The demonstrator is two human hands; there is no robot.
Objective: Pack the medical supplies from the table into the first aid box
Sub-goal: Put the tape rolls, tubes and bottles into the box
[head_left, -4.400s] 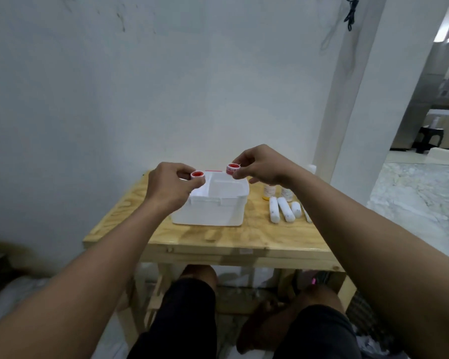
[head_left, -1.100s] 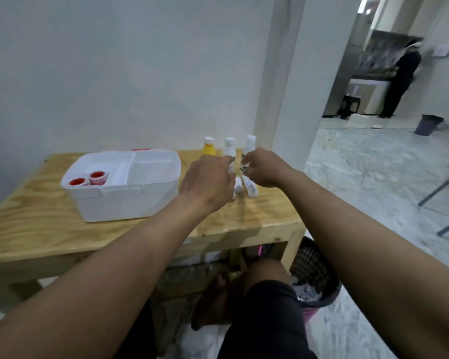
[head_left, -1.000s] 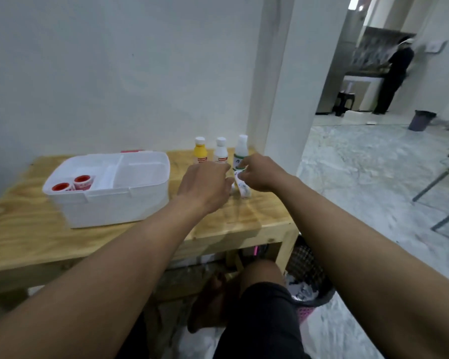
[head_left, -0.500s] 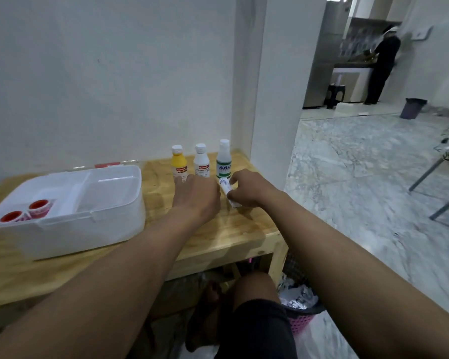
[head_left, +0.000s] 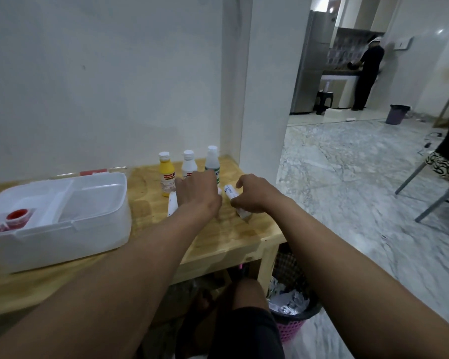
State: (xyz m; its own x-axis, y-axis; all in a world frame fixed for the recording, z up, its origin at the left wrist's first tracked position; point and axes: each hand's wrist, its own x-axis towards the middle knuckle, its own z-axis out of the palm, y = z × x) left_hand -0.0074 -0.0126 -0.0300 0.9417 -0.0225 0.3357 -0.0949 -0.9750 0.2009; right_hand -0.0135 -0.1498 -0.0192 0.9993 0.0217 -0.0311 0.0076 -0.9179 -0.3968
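The white first aid box point(head_left: 70, 229) stands open on the left of the wooden table point(head_left: 223, 239), with two red-capped jars point(head_left: 16, 216) in its left compartment. My left hand point(head_left: 196, 193) lies palm down over white tubes; one tube point(head_left: 172, 204) sticks out at its left side. My right hand point(head_left: 254, 194) pinches another white tube point(head_left: 232, 194) between thumb and fingers, its tail end resting on the table. Behind the hands stand a yellow bottle point(head_left: 166, 174), a white bottle point(head_left: 189, 165) and a green-labelled bottle point(head_left: 212, 161).
A white pillar point(head_left: 265, 99) rises right behind the table's far right corner. A pink waste basket point(head_left: 290, 325) full of paper stands under the table's right end. A chair point(head_left: 441, 177) stands at the right, and a person is at a counter far back.
The view has swung right, so the box now sits further left. My hands have settled lower on the tubes, and my right hand has closed its fingers around one tube.
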